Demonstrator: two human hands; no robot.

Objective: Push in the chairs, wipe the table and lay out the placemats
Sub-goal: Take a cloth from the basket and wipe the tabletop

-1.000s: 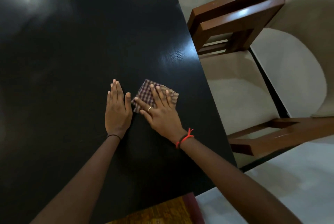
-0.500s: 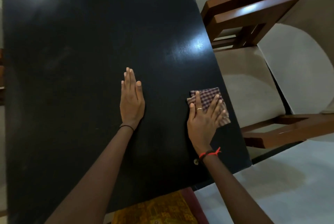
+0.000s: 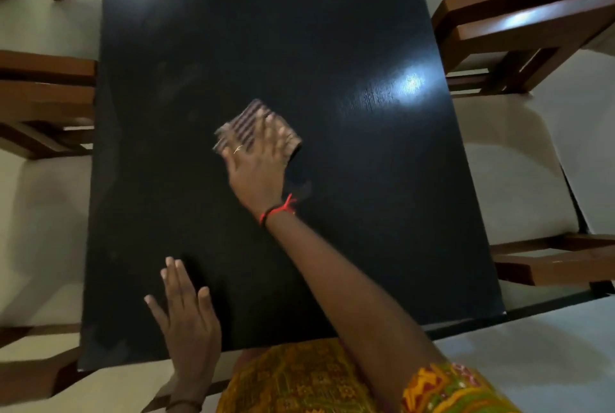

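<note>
Pressing down from above in the head view, the right hand (image 3: pixel 258 163) lies flat on a folded checked cloth (image 3: pixel 244 121), its fingers straight and together rather than curled round the fabric. The cloth sits on the black table (image 3: pixel 332 46) about midway between the left and right edges and a little nearer the near edge than the far one. Cloth and fingers are both smeared by blur. A ring (image 3: pixel 238 149) shows on one finger and a red thread (image 3: pixel 279 210) circles the wrist.

The left hand (image 3: pixel 188 319) rests palm down at the near edge of the table, towards the near left corner, with its fingers straight, slightly spread, and holding nothing. Its wrist hangs just off the edge.

Wooden armchairs with cream cushions stand along both long sides. Two are at the right edge, a far right chair (image 3: pixel 519 23) and a near right chair (image 3: pixel 519 186). At the left edge are a far left chair (image 3: pixel 46 23) and a near left chair (image 3: pixel 46 223). Their seats meet the table's edges.

A yellow patterned garment (image 3: pixel 299 379) fills the bottom of the view below the near edge.
</note>
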